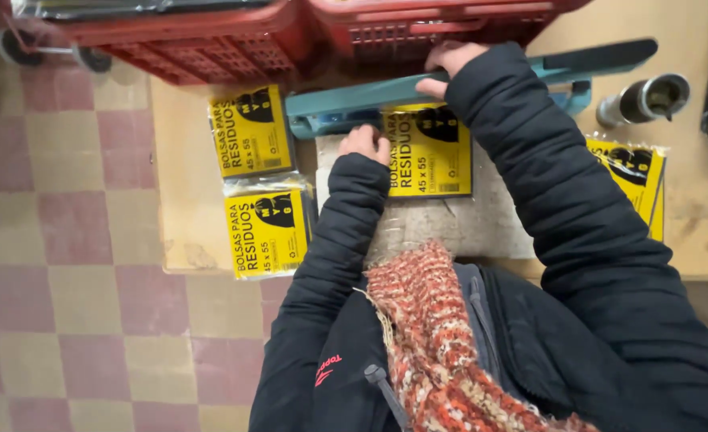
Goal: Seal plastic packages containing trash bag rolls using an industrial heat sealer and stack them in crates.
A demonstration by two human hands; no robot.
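Red crates (210,40) wall off the counter (186,208) behind the sealer arm (370,94). Yellow packets (267,232) crowd the left; bare counter lies open at the far right.

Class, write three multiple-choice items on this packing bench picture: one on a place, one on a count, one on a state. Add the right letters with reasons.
1. Where does the right hand rest?
A. on the teal sealer bar
B. on the metal cylinder
C. on the floor

2. How many yellow plastic-wrapped packets lie stacked at the bench's left edge?
A. none
B. two
C. five

3. What state is the sealer bar in?
A. lifted upright
B. taken off the bench
C. pressed down on a yellow packet

Answers: 1 A, the fingers curl over the bar. 2 B, one packet lies above another. 3 C, the bar lies across that packet's top edge while the left hand steadies it.
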